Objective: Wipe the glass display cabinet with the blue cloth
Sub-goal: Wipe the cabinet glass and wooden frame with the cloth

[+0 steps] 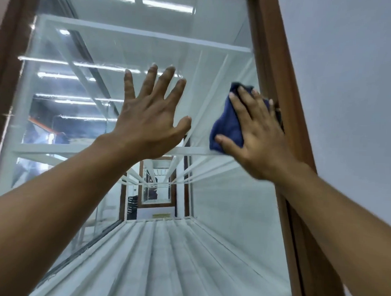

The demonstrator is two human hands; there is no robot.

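The glass display cabinet (221,204) fills the view, a tall pane in a brown wooden frame with white shelves behind it. My right hand (259,132) presses the blue cloth (227,124) flat against the glass, close to the right frame post, fingers straight and spread over the cloth. My left hand (147,115) lies flat on the pane to the left of the cloth, fingers straight and splayed, holding nothing. Part of the cloth is hidden under my right palm.
The brown frame post (279,62) runs down the right side of the glass, with a plain grey wall (347,86) beyond it. Another brown frame edge (7,63) borders the left. Ceiling lights reflect in the upper left of the pane.
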